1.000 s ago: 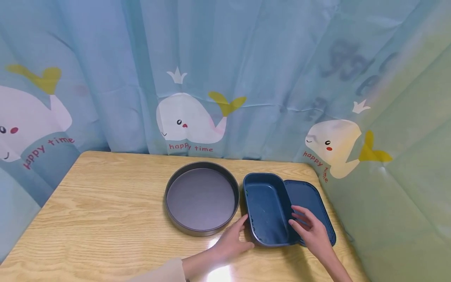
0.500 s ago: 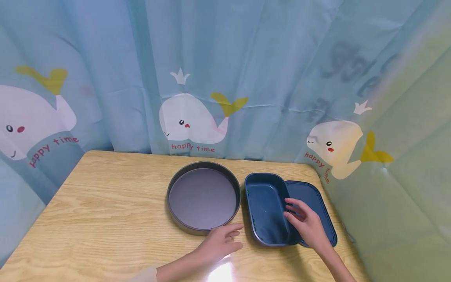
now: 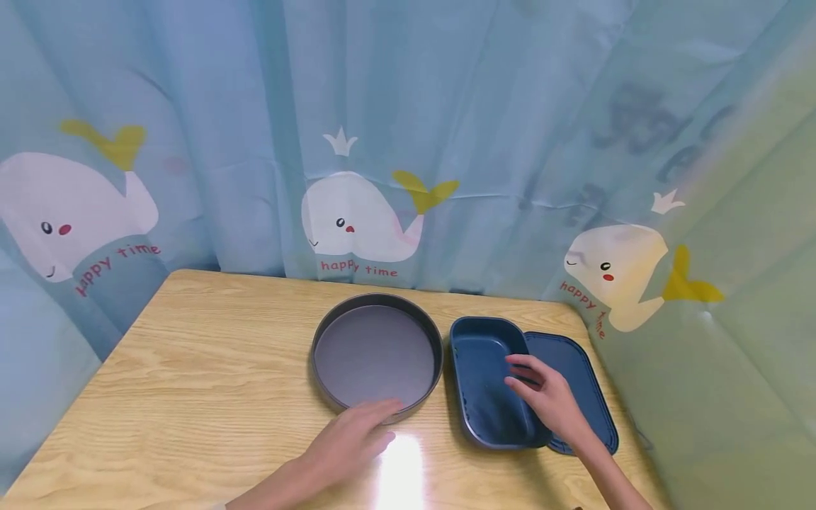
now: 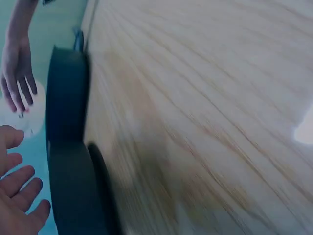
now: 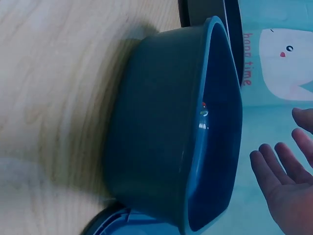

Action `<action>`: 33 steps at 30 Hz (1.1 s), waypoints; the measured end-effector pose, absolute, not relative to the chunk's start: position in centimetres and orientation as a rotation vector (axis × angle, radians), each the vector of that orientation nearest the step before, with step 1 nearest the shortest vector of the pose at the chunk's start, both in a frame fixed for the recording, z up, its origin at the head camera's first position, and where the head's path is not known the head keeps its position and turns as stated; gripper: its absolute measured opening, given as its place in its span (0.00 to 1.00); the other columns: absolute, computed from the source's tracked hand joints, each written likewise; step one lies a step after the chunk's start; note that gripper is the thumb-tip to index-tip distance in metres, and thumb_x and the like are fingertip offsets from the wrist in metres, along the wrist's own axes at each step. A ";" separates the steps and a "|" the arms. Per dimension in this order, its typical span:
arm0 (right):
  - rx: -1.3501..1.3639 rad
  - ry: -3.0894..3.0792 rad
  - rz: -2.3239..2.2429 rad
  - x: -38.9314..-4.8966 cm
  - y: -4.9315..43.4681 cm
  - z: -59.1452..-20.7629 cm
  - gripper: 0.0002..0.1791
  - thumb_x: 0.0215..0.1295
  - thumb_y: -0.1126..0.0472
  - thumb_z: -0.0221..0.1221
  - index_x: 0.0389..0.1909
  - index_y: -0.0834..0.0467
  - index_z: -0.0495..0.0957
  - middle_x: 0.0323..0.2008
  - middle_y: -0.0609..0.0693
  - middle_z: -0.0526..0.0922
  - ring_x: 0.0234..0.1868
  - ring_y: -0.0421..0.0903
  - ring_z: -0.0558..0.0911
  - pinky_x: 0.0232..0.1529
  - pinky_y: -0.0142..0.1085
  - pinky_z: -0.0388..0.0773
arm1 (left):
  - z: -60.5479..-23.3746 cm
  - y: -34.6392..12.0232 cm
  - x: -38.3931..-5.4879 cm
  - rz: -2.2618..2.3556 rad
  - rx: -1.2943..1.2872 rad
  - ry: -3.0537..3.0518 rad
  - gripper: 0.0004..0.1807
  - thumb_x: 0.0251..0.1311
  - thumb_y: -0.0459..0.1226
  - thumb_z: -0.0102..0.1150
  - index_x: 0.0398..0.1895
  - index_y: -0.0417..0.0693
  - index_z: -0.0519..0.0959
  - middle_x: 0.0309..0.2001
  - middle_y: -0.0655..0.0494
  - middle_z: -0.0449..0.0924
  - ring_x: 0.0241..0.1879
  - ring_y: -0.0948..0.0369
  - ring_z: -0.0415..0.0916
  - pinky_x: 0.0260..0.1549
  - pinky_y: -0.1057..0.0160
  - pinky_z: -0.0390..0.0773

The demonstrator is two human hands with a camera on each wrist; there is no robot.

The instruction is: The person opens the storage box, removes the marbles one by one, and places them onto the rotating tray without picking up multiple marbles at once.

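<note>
A round dark grey pan [image 3: 376,354] stands on the wooden table, left of a deep blue rectangular box [image 3: 487,382]. The box has no cover on it, and its flat blue lid [image 3: 570,382] lies partly under its right side. My left hand [image 3: 350,439], slightly blurred, hovers by the pan's near rim with fingers extended; it holds nothing. Over the box's right side hangs my right hand [image 3: 545,397], fingers loosely bent and holding nothing. The right wrist view shows that hand [image 5: 288,181] apart from the box wall [image 5: 151,127].
A blue curtain [image 3: 370,142] printed with whales runs behind the wooden table [image 3: 191,375]. A pale green curtain [image 3: 733,397] hangs along the right edge. Bare wood extends left of the pan.
My left hand has left the box's left side and moved leftward to the pan's near rim. My right hand has lifted slightly away from the box's right rim. The view has shifted a little.
</note>
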State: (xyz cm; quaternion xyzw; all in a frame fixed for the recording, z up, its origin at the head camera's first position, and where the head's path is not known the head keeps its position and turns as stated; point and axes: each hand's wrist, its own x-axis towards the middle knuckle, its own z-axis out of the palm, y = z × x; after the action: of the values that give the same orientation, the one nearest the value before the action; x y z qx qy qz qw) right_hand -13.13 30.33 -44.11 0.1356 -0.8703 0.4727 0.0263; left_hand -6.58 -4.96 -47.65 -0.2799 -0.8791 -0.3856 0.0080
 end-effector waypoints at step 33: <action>0.458 -2.884 1.517 -18.4 28.1 -44.3 0.22 0.70 0.58 0.62 0.61 0.64 0.76 0.58 0.62 0.79 0.56 0.58 0.81 0.55 0.54 0.78 | -51.7 -12.1 -8.7 -0.547 -0.973 -2.455 0.19 0.57 0.40 0.69 0.54 0.50 0.85 0.56 0.54 0.83 0.60 0.53 0.76 0.59 0.37 0.69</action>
State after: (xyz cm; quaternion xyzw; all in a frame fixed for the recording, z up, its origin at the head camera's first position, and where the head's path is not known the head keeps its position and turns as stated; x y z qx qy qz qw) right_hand -18.38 28.06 -44.30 0.1388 -0.8740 0.4597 -0.0743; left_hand -8.67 -12.10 -51.75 -0.3518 -0.8880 -0.1978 0.2206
